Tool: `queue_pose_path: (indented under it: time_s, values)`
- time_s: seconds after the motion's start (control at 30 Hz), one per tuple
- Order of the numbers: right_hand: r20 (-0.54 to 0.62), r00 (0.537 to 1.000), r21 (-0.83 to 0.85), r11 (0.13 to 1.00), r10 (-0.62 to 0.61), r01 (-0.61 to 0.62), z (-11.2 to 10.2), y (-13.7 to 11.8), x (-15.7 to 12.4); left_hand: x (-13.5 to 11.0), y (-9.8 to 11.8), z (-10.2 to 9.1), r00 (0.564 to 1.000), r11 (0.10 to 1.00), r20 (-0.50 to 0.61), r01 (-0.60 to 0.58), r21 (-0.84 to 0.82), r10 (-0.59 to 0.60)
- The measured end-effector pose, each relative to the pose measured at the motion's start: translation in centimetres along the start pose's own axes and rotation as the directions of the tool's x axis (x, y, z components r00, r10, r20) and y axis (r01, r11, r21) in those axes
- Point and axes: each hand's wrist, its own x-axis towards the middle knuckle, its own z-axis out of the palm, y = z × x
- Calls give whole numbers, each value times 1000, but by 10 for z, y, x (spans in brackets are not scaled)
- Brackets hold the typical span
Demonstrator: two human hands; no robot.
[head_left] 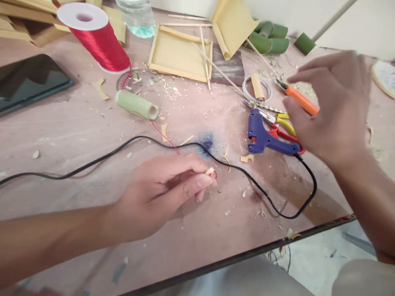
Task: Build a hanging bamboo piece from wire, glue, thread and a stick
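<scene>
My left hand [163,189] rests low over the table and pinches a small pale bamboo piece [210,172] with red thread [165,137] on it. The thread runs back to a big red spool [98,39] at the far left. My right hand [333,107] hovers above the tools on the right, fingers spread and holding nothing. Under it lie a blue glue gun [265,137], an orange craft knife [300,100] and scissors [282,123].
The glue gun's black cord [92,162] loops across the table. A green bamboo tube [137,105], a bamboo frame [179,51], thin sticks, a tape ring [257,88], a phone [27,80], a water bottle [137,16] and shavings lie about. The table edge [247,255] runs near me.
</scene>
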Motion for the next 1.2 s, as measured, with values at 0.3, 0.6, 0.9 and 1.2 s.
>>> queue_pose_path:
  time_s: [0.3,0.6,0.9,1.2]
  values:
    - [25,955,559,796,-296,232,-21,-112,-45,0,0,-2,986,998,166,-4,-62,14]
    - [-32,956,686,689,-291,233,-22,-106,-44,2,1,-4,979,990,179,-74,-123,95]
    - [-47,953,721,650,-299,239,-19,-105,-42,5,-1,-1,962,983,211,-153,-98,171]
    - [-46,924,674,671,-379,308,-19,-100,-46,3,-6,-1,953,976,231,-168,-138,196]
